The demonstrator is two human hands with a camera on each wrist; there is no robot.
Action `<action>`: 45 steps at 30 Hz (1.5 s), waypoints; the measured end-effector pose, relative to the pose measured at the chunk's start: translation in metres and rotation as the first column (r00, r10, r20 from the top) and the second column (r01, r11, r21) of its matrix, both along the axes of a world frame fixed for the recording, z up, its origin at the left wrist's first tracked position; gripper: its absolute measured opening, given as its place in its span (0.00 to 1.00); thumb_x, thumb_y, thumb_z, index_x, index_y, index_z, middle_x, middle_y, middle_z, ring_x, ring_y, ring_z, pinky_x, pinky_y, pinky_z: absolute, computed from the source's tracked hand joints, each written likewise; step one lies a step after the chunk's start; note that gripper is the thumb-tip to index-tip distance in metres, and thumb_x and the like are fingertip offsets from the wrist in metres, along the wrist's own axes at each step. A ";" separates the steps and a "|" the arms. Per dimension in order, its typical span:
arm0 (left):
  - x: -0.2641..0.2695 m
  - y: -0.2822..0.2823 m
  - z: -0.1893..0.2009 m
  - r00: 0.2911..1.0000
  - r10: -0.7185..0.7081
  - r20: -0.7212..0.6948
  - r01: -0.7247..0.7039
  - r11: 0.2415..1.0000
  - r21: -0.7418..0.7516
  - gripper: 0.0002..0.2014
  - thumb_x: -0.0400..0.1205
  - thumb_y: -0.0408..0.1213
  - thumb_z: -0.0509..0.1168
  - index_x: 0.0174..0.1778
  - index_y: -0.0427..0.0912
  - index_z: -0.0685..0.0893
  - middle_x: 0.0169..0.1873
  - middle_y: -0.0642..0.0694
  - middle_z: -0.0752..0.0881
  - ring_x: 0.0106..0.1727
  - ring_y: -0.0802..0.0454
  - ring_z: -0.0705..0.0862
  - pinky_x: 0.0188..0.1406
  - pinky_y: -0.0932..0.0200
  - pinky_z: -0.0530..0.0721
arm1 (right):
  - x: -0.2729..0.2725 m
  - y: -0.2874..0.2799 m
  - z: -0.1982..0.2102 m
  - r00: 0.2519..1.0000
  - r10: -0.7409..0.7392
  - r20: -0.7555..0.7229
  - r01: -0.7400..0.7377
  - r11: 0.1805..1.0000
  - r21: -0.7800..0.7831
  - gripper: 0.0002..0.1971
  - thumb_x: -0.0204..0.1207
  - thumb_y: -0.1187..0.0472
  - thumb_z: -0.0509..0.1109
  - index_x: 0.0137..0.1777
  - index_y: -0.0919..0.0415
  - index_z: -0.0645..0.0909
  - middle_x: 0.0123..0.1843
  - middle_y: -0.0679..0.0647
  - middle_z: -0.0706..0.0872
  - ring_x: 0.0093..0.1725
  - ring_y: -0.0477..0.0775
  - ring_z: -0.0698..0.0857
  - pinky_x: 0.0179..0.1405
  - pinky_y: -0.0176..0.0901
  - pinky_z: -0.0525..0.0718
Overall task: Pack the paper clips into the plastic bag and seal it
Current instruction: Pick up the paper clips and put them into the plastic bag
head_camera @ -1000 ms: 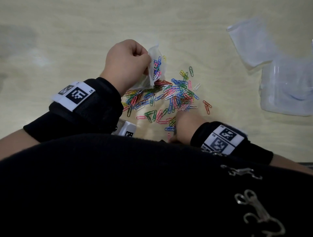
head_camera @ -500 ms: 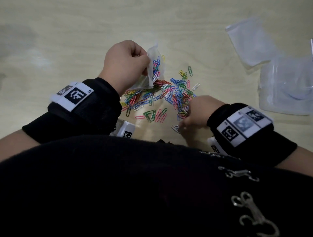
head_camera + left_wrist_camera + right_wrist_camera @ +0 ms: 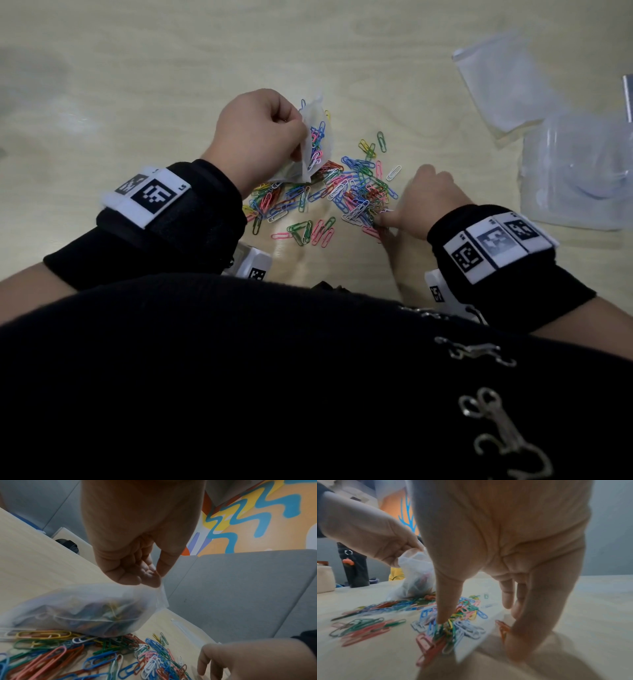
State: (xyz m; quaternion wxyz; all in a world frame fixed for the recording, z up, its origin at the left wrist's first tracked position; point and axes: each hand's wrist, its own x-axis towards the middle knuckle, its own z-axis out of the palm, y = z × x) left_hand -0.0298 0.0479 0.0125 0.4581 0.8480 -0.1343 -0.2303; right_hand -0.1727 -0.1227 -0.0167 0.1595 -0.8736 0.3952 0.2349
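My left hand point(image 3: 257, 137) pinches the rim of a small clear plastic bag point(image 3: 313, 137) and holds it up at the far left of the pile. In the left wrist view the bag point(image 3: 77, 608) sags with several clips inside, and its bottom rests on loose clips. Coloured paper clips point(image 3: 342, 195) lie scattered on the wooden table point(image 3: 137, 68). My right hand point(image 3: 411, 205) is at the pile's right edge with its fingers pointing down. In the right wrist view its thumb point(image 3: 443, 608) presses on a heap of clips point(image 3: 447, 628) and its fingers point(image 3: 530, 622) touch the table.
Spare flat plastic bags point(image 3: 503, 78) lie at the far right, with a clear plastic container point(image 3: 579, 171) just in front of them. A grey partition point(image 3: 240, 595) lines the table's far side. A black bottle point(image 3: 356, 568) stands beyond the left hand.
My right hand has moved from the table's near edge away from me and to the right, to the pile's right edge, pushing clips together. The left hand and the bag stay put.
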 end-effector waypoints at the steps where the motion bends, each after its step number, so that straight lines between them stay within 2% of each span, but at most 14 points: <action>1: -0.001 0.000 0.000 1.000 -0.015 -0.003 0.015 1.000 0.009 0.06 0.71 0.36 0.66 0.28 0.48 0.82 0.18 0.57 0.84 0.34 0.49 0.88 0.47 0.44 0.87 | 0.000 0.001 -0.003 1.000 -0.004 -0.010 0.004 1.000 0.025 0.41 0.62 0.42 0.81 0.67 0.64 0.66 0.64 0.64 0.74 0.62 0.66 0.80 0.46 0.47 0.71; 6: -0.004 -0.001 -0.001 0.998 -0.062 0.002 0.061 0.997 0.056 0.06 0.74 0.33 0.67 0.31 0.44 0.84 0.17 0.59 0.83 0.24 0.61 0.80 0.43 0.53 0.84 | 0.018 0.014 -0.005 0.984 0.076 0.160 -0.095 0.989 0.114 0.28 0.72 0.53 0.75 0.68 0.62 0.69 0.67 0.63 0.73 0.64 0.65 0.79 0.59 0.48 0.77; 11: -0.002 0.000 -0.002 0.998 -0.059 -0.002 0.059 0.997 0.050 0.06 0.75 0.32 0.67 0.32 0.44 0.84 0.17 0.58 0.84 0.25 0.61 0.82 0.41 0.57 0.83 | 0.026 0.030 -0.007 0.951 0.231 0.205 -0.251 0.964 0.081 0.44 0.63 0.37 0.78 0.75 0.54 0.63 0.70 0.61 0.67 0.67 0.66 0.75 0.66 0.57 0.78; 14: -0.002 -0.001 -0.003 0.998 -0.067 -0.008 0.067 0.997 0.037 0.07 0.76 0.32 0.68 0.33 0.46 0.83 0.17 0.57 0.84 0.23 0.63 0.82 0.35 0.63 0.80 | 0.024 0.032 -0.015 0.901 0.376 0.218 -0.379 0.925 -0.030 0.29 0.72 0.47 0.75 0.68 0.57 0.71 0.68 0.62 0.68 0.63 0.67 0.74 0.59 0.55 0.78; 18: -0.002 -0.003 -0.005 0.997 -0.076 0.001 0.076 0.997 0.028 0.08 0.77 0.33 0.69 0.32 0.47 0.83 0.19 0.55 0.85 0.23 0.62 0.82 0.34 0.64 0.79 | 0.025 0.024 -0.018 0.866 0.391 0.311 -0.400 0.916 -0.037 0.11 0.78 0.64 0.66 0.59 0.62 0.78 0.60 0.63 0.74 0.56 0.68 0.80 0.53 0.52 0.81; 24: 0.001 -0.006 -0.009 0.997 -0.075 0.028 0.074 0.997 0.030 0.05 0.75 0.35 0.69 0.34 0.45 0.85 0.18 0.57 0.85 0.27 0.57 0.85 0.46 0.50 0.88 | 0.035 -0.002 -0.005 0.923 0.159 0.350 -0.201 0.976 0.086 0.06 0.72 0.61 0.74 0.48 0.53 0.85 0.48 0.52 0.83 0.47 0.53 0.80 0.42 0.37 0.71; 26: 0.002 -0.006 -0.009 0.997 -0.071 0.030 0.070 0.997 0.029 0.04 0.75 0.36 0.70 0.34 0.45 0.85 0.18 0.57 0.85 0.29 0.54 0.86 0.48 0.47 0.90 | 0.039 -0.005 0.002 0.905 -0.059 0.422 -0.056 0.965 0.256 0.06 0.67 0.61 0.77 0.39 0.50 0.84 0.40 0.50 0.84 0.42 0.55 0.84 0.42 0.39 0.80; 28: 0.002 -0.006 -0.009 0.997 -0.070 0.030 0.069 0.997 0.029 0.03 0.75 0.36 0.70 0.35 0.45 0.85 0.19 0.56 0.85 0.30 0.53 0.86 0.48 0.45 0.90 | 0.044 -0.006 0.013 0.822 -0.313 0.477 0.039 0.865 0.501 0.10 0.65 0.66 0.79 0.33 0.51 0.82 0.35 0.53 0.85 0.37 0.58 0.88 0.44 0.46 0.89; 30: 0.002 -0.006 -0.009 0.996 -0.080 0.031 0.079 0.996 0.035 0.04 0.75 0.36 0.70 0.34 0.45 0.85 0.19 0.56 0.86 0.30 0.54 0.86 0.48 0.46 0.90 | 0.047 -0.001 0.026 0.773 -0.462 0.435 0.035 0.715 0.698 0.10 0.70 0.72 0.76 0.35 0.57 0.81 0.35 0.55 0.83 0.31 0.50 0.86 0.38 0.39 0.90; 34: -0.002 -0.006 -0.007 0.990 -0.136 0.020 0.136 0.990 0.030 0.07 0.77 0.34 0.70 0.33 0.47 0.84 0.20 0.55 0.86 0.26 0.59 0.85 0.43 0.55 0.87 | 0.058 0.013 0.046 0.808 -0.466 0.362 0.008 0.622 0.783 0.06 0.74 0.71 0.73 0.38 0.62 0.80 0.37 0.57 0.83 0.32 0.49 0.86 0.38 0.36 0.90; 37: -0.004 -0.006 -0.006 0.991 -0.133 0.007 0.133 0.991 0.015 0.09 0.77 0.34 0.70 0.32 0.48 0.83 0.20 0.54 0.86 0.25 0.59 0.84 0.40 0.57 0.85 | 0.066 0.020 0.051 0.876 -0.309 0.371 -0.031 0.730 0.682 0.05 0.76 0.64 0.71 0.39 0.58 0.81 0.46 0.61 0.88 0.47 0.58 0.90 0.54 0.49 0.90; 40: -0.005 -0.004 -0.006 0.995 -0.101 -0.012 0.101 0.995 -0.009 0.07 0.76 0.35 0.69 0.32 0.47 0.83 0.26 0.49 0.88 0.26 0.55 0.84 0.42 0.52 0.86 | 0.069 0.025 0.059 0.915 -0.144 0.377 -0.137 0.769 0.625 0.09 0.77 0.67 0.66 0.54 0.63 0.84 0.57 0.65 0.88 0.57 0.61 0.88 0.57 0.54 0.88; 43: -0.006 -0.004 -0.005 0.996 -0.079 -0.028 0.078 0.997 -0.021 0.05 0.74 0.37 0.69 0.32 0.48 0.83 0.26 0.48 0.87 0.30 0.51 0.87 0.44 0.48 0.88 | 0.071 0.030 0.063 0.903 -0.175 0.392 -0.140 0.744 0.654 0.18 0.79 0.74 0.60 0.67 0.64 0.78 0.55 0.63 0.87 0.51 0.58 0.89 0.56 0.52 0.89; 45: -0.005 -0.004 -0.004 0.998 -0.043 -0.036 0.042 0.999 -0.023 0.03 0.71 0.39 0.67 0.31 0.49 0.83 0.26 0.49 0.87 0.35 0.45 0.89 0.46 0.43 0.88 | 0.071 0.029 0.063 0.849 -0.268 0.456 -0.118 0.743 0.658 0.18 0.80 0.73 0.58 0.66 0.60 0.76 0.49 0.55 0.83 0.42 0.52 0.89 0.46 0.48 0.91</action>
